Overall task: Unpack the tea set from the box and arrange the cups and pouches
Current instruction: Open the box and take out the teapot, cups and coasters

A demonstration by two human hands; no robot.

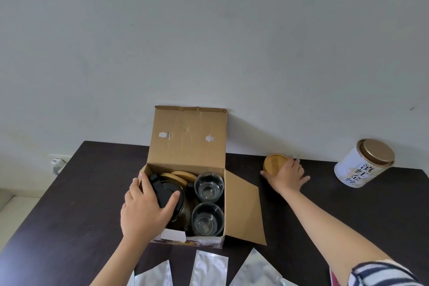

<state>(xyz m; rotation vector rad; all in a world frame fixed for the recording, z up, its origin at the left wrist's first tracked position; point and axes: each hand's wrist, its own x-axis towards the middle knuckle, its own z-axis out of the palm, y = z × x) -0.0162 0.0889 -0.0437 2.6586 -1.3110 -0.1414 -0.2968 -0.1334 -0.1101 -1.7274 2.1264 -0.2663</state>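
Note:
An open cardboard box (188, 141) stands on the dark table (348, 216) with its lid leaning on the wall. Inside are two glass cups (208, 187) (207, 219), wooden lids (183, 175) and a glass teapot with a black lid (166, 193). My left hand (146, 206) reaches into the box and grips the teapot's black lid. My right hand (286, 175) holds a round wooden lid (275, 163) on the table to the right of the box. Several silver pouches (210, 267) lie at the table's near edge.
A white tea tin with a gold lid (364, 162) sits at the far right by the wall. The box's side flap (243, 211) lies open to the right. A wall socket (56, 165) is beyond the table's left edge.

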